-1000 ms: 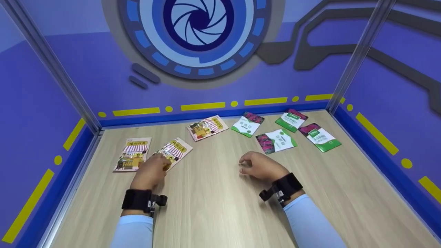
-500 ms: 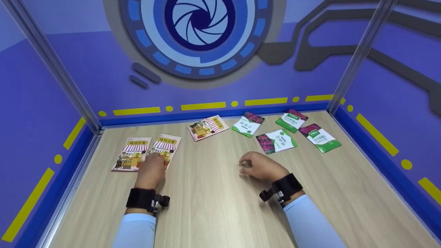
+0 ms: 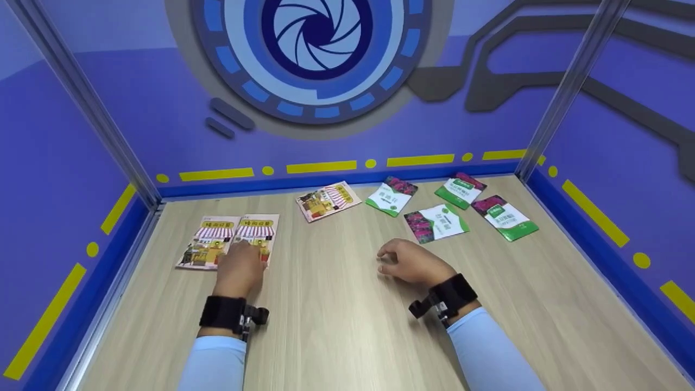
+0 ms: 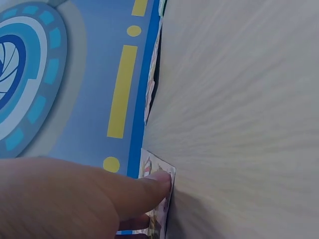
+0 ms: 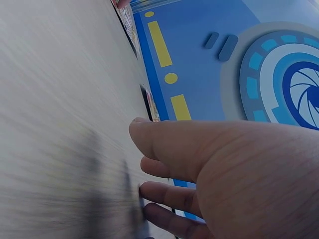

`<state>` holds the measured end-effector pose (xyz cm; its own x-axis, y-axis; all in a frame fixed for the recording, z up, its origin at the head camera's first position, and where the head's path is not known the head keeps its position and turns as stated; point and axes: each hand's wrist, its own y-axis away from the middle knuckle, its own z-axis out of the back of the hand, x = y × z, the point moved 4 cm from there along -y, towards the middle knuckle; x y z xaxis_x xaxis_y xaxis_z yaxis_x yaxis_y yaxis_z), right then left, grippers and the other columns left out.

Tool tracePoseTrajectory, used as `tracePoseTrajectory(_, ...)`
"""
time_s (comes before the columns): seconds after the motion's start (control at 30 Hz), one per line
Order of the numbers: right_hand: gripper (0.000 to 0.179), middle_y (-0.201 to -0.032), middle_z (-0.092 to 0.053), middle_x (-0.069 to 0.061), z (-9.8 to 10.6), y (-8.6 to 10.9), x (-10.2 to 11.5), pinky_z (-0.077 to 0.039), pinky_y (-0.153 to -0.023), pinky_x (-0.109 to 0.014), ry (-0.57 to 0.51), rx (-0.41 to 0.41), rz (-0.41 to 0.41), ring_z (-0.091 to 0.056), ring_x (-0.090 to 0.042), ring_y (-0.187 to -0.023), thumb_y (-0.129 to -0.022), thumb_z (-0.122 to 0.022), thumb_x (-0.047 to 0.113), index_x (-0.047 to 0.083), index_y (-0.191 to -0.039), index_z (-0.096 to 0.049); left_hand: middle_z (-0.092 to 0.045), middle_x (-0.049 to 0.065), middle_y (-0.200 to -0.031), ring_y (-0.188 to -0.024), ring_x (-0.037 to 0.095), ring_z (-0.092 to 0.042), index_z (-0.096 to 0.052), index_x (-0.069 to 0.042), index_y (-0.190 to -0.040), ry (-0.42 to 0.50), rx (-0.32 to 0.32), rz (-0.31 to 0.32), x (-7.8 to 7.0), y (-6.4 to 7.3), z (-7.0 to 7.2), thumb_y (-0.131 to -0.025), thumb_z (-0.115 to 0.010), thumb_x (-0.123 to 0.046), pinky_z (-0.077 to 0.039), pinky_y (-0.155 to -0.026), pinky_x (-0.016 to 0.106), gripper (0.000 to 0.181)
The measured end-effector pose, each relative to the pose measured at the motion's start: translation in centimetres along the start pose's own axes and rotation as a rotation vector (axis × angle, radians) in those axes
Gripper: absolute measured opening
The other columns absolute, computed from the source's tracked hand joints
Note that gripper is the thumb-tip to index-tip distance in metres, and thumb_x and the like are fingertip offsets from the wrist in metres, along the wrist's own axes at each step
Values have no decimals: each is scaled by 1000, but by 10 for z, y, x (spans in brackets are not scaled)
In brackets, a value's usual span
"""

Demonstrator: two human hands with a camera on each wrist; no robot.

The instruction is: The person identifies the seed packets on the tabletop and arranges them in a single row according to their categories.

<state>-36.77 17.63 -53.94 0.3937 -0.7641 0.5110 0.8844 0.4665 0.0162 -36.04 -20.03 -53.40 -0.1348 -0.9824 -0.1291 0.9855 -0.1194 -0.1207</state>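
Two flat printed packets with a striped shop awning lie side by side at the left in the head view: a left packet [image 3: 203,247] and a right packet [image 3: 259,227]. My left hand [image 3: 239,270] covers the lower part of the right packet, its fingers bent over it. In the left wrist view the thumb lies against that packet [image 4: 160,199] near its edge; most fingertips are hidden. My right hand [image 3: 410,263] rests over the wooden table, fingers loosely curved, holding nothing. Nearest to it is a green-and-white packet with pink flowers [image 3: 436,222].
A third awning packet [image 3: 328,201] lies slanted near the back wall. More green-and-white flower packets [image 3: 392,195] lie spread at the back right, including a pair by the corner [image 3: 505,217]. Blue-purple panels [image 3: 136,108] enclose the wooden table [image 3: 331,315].
Under my left hand, the right awning packet has turned from slanted to nearly upright and shifted left against its neighbour. The right hand has stayed in place.
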Motion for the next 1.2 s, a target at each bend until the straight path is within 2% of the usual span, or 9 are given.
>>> tracePoseTrajectory(0.17,39,-110,-56,3,0,0,0,-39,-89,-36,-6,0,-21,-49,-16,-106,-80,-67,38,16,-111,-62,-52,17,-105,-98,37,-44,-65,-7,-97,33,-4,20,7,0,2,-83,-65,-29,-34,-70,58,26)
tracePoseTrajectory(0.33,38,-110,-57,3,0,0,0,-38,-89,-36,-18,3,-9,-49,-17,-106,-80,-67,37,15,-111,-62,-40,21,-128,-115,42,-31,-58,-9,-119,103,-28,101,32,4,9,-83,-64,-30,-24,-82,66,43)
tracePoseTrajectory(0.43,38,-110,-57,3,-1,-1,0,-38,-89,-36,-13,4,-9,-49,-16,-106,-80,-67,37,15,-110,-62,-34,22,-134,-120,47,-24,-53,-12,-127,120,26,160,48,10,12,-83,-63,-36,-18,-85,69,52)
tracePoseTrajectory(0.57,38,-110,-56,3,-1,0,-1,-38,-90,-36,-15,7,-29,-48,-16,-107,-80,-67,37,16,-111,-61,-36,27,-130,-114,53,-29,-48,-12,-132,146,122,204,59,14,12,-81,-63,-43,-22,-79,72,61)
tracePoseTrajectory(0.63,39,-111,-56,3,-2,0,-2,-38,-90,-37,-18,7,-30,-48,-16,-106,-80,-67,38,16,-111,-61,-41,27,-124,-107,53,-35,-49,-11,-131,138,134,218,59,13,9,-80,-64,-44,-26,-74,71,62)
tracePoseTrajectory(0.8,38,-110,-56,3,-2,0,-1,-39,-88,-35,-19,0,0,-49,-16,-105,-80,-67,36,15,-111,-61,-42,28,-117,-100,53,-38,-53,-7,-126,104,107,248,52,9,4,-81,-64,-40,-30,-70,69,57)
tracePoseTrajectory(0.97,37,-109,-57,2,-1,2,-1,-40,-86,-34,-16,-11,12,-50,-15,-103,-81,-67,35,14,-110,-62,-41,30,-118,-101,53,-36,-52,-3,-125,111,85,254,45,10,6,-81,-65,-38,-30,-72,68,58)
tracePoseTrajectory(1.2,37,-109,-57,2,-2,2,-1,-40,-87,-34,-18,-12,20,-50,-16,-104,-81,-66,36,13,-110,-62,-40,32,-119,-101,53,-36,-47,0,-129,135,72,249,43,9,7,-80,-65,-40,-32,-75,65,65)
